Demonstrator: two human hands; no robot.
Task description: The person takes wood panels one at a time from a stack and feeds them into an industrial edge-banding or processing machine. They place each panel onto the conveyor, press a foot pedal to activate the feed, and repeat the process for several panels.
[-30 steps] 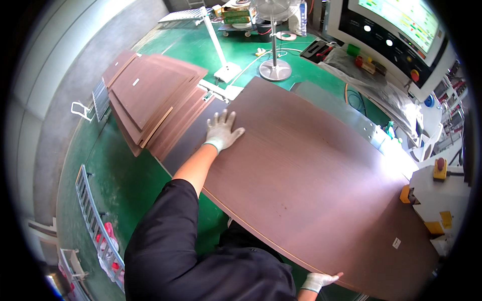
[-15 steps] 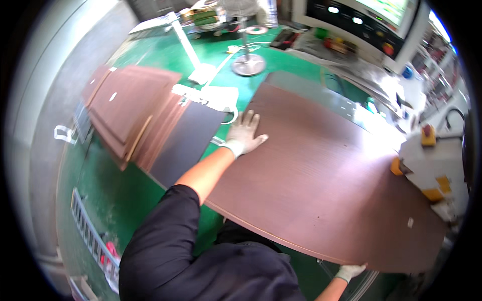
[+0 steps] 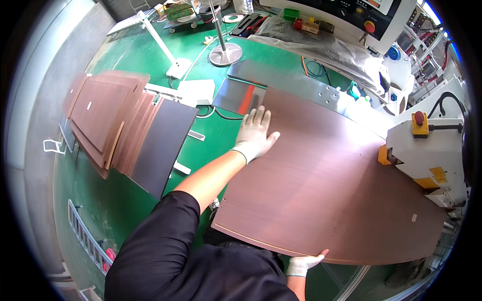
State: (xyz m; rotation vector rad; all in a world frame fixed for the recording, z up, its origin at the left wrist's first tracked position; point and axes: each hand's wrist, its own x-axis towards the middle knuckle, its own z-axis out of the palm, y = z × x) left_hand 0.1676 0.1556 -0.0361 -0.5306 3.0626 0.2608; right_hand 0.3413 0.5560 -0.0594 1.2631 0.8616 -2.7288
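A large brown wood-look panel (image 3: 311, 175) lies in front of me on a grey metal worktable (image 3: 296, 83). My left hand (image 3: 254, 134), in a whitish glove, rests flat on the panel's top near its left edge, fingers spread. At the near edge, my right hand (image 3: 304, 264), also gloved, grips the panel with the thumb at the rim; its other fingers are mostly hidden under the board. A red strip (image 3: 246, 100) shows on the table just beyond the panel's left end.
Left stands a stack of brown panels (image 3: 105, 113) with a dark board (image 3: 163, 143) on its near side. A white machine (image 3: 427, 150) with a red button borders the panel's right end. A fan base (image 3: 226, 54), a control console (image 3: 346, 17) and a ladder-like rack (image 3: 86, 236) stand around.
The panel has shifted rightward along the table, uncovering the red strip and widening the gap to the stack. My right hand is further left along the near edge. The view has turned slightly.
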